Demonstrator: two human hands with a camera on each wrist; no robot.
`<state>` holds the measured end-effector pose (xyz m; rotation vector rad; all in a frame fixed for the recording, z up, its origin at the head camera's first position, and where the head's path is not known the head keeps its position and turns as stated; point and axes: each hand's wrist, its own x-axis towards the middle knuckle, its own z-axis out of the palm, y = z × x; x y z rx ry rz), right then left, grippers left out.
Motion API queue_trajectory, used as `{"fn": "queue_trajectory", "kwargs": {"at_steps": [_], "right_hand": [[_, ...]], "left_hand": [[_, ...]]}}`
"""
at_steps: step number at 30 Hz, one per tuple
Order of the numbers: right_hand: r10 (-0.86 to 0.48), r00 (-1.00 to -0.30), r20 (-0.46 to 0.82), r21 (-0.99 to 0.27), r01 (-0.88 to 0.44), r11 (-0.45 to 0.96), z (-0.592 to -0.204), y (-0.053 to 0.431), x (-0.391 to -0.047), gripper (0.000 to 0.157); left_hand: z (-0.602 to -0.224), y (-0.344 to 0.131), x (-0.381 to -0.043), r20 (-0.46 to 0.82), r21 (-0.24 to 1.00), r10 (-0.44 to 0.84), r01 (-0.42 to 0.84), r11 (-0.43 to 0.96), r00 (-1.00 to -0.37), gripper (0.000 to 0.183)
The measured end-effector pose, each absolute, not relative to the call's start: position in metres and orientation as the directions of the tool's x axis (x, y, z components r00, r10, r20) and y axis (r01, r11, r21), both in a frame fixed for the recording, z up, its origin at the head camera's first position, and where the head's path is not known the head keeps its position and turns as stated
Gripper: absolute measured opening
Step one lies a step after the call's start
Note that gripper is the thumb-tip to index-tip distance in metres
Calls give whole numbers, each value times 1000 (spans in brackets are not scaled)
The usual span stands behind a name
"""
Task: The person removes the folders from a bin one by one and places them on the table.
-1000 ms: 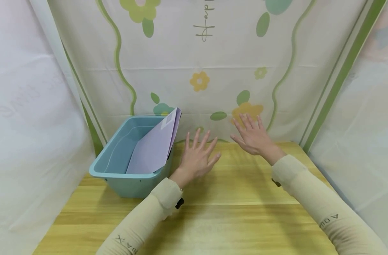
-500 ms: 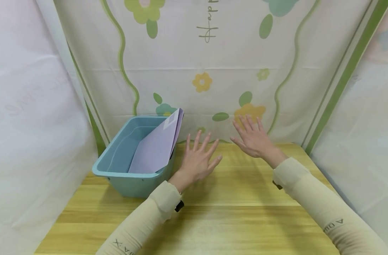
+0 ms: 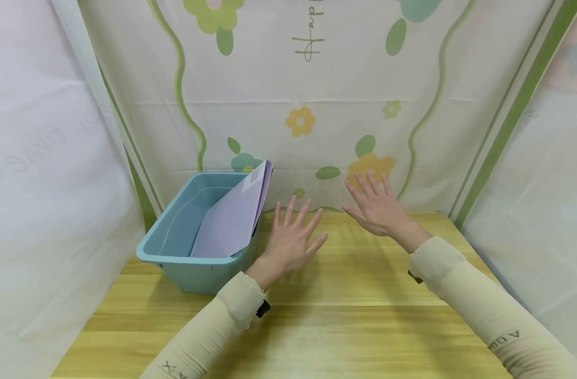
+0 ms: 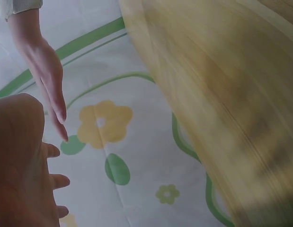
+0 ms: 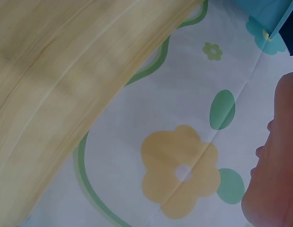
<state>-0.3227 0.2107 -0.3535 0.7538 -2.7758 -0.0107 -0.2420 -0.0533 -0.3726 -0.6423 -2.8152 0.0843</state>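
My left hand hovers over the table with its fingers spread straight, just right of a blue plastic bin. Held apart from it, my right hand is likewise flat with straight fingers, in front of the back curtain. Neither hand holds anything. A light purple folder with a white label leans in the bin, its upper corner sticking out past the right rim. In the left wrist view the right hand shows edge-on beyond the left palm. The right wrist view catches part of the right hand.
The wooden table extends beneath both arms. A white curtain printed with flowers and green wavy lines stands at its back edge. White fabric sides close in the left and right.
The view has shifted slightly since a second ago. Both hands stay spread, the left having drawn slightly down and back in the last half second. Folder and bin stay put.
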Motion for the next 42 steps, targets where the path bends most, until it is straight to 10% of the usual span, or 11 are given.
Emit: {"fn": "queue_trajectory", "kwargs": {"at_steps": [42], "right_hand": [[-528, -815, 240, -16, -547, 837, -351, 203, -299, 72]], "left_hand": [[-375, -70, -222, 265, -141, 449, 426, 894, -853, 66]]}}
